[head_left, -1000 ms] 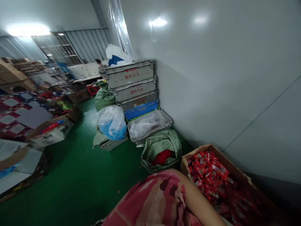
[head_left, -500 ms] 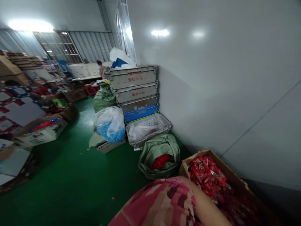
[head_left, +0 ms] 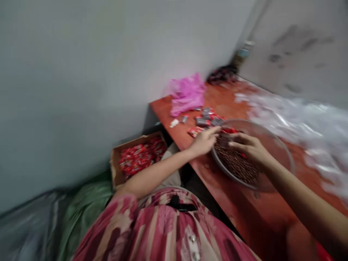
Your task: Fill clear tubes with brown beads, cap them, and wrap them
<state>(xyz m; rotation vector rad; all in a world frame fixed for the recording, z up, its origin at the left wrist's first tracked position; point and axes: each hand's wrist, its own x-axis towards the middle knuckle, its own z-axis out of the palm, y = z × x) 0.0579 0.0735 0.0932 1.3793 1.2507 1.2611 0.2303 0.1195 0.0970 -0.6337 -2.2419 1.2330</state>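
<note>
Small brown beans or pellets, their kind blurred, fill part of a clear round basin [head_left: 284, 152] on the red-orange table [head_left: 217, 185]. My right hand [head_left: 248, 146] reaches over the basin, thumb and fingers closed around what looks like a small dark packet [head_left: 225, 140]. At the basin's left rim, my left hand [head_left: 205, 140] is open, its fingers stretched toward that packet. Red showing inside the basin near my fingers is too smeared to name. Beside my left hand lie several small grey and red packets [head_left: 203, 121].
A pink plastic bag [head_left: 188, 93] lies at the table's far left corner. Clear plastic film [head_left: 310, 123] spreads over the right side. On the left, a cardboard box [head_left: 116, 170] holds red packets, near a green sack [head_left: 85, 210]. A wall closes off the back.
The view has swung right from the stacked crates and floor to the table. Both hands and the basin have come into view; the box of red packets now appears at left.
</note>
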